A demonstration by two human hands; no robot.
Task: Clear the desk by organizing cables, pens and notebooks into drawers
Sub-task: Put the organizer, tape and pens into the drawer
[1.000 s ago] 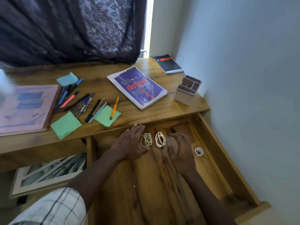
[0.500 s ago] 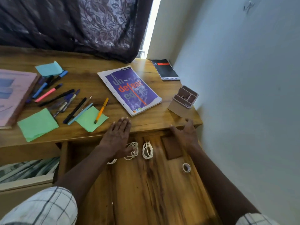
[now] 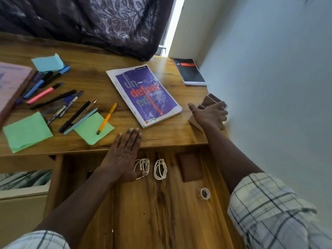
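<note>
- the worktop [image 3: 172, 137] runs from the left edge to the wall on the right; its front edge overhangs the open drawer [image 3: 161, 203] below it.
- the left hand [image 3: 124, 155] lies flat, fingers straight and spread, grasping nothing; its fingertips sit over the worktop's front edge and its palm is above the drawer.
- the right hand [image 3: 210, 115] reaches to the worktop's right corner and wraps around the pen holder [image 3: 208, 101], which tilts against the wall.
- a purple notebook [image 3: 145, 97] lies between the two hands; bare wood shows between it and the front edge.
- a black notebook [image 3: 190, 71] lies in the far right corner, close to the wall.
- pens [image 3: 59, 103] are scattered left of the purple notebook, some over green sticky notes [image 3: 27, 132].
- two coiled white cables [image 3: 159, 168] lie side by side at the back of the drawer, one touching the left hand's thumb side.
- a small tape roll [image 3: 205, 193] sits near the drawer's right side, apart from the cables.
</note>
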